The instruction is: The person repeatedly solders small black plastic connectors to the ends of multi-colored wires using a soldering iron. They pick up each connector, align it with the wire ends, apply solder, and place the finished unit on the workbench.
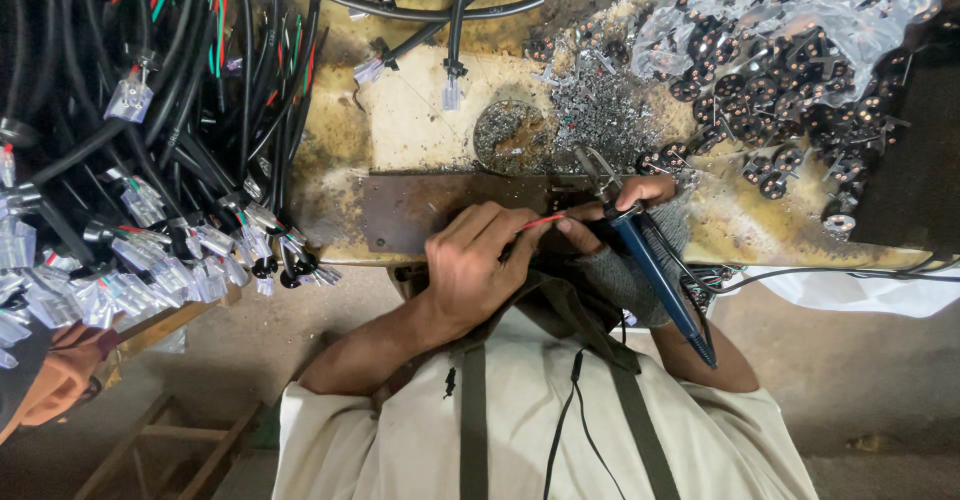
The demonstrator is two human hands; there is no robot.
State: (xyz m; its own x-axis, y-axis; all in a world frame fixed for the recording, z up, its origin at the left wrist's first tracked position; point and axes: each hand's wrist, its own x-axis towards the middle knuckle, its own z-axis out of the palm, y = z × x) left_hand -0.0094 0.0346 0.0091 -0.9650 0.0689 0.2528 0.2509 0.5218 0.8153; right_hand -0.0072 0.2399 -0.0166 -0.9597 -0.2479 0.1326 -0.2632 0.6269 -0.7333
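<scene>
While left hand (470, 265) pinches red wire (543, 221), right hand (625, 250) grips soldering iron (660, 280).

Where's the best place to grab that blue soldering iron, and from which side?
Probably by the blue handle, from the cord end nearest the person's body. The soldering iron slants with its metal tip toward the bench, and the gloved right hand already wraps the handle, well back from the tip.

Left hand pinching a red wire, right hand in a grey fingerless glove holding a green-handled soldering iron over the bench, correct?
Not quite: the soldering iron has a blue handle, not green, as the head view shows. The rest holds: the left hand pinches the red wire, and the right hand wears a grey fingerless glove over the bench.
</scene>
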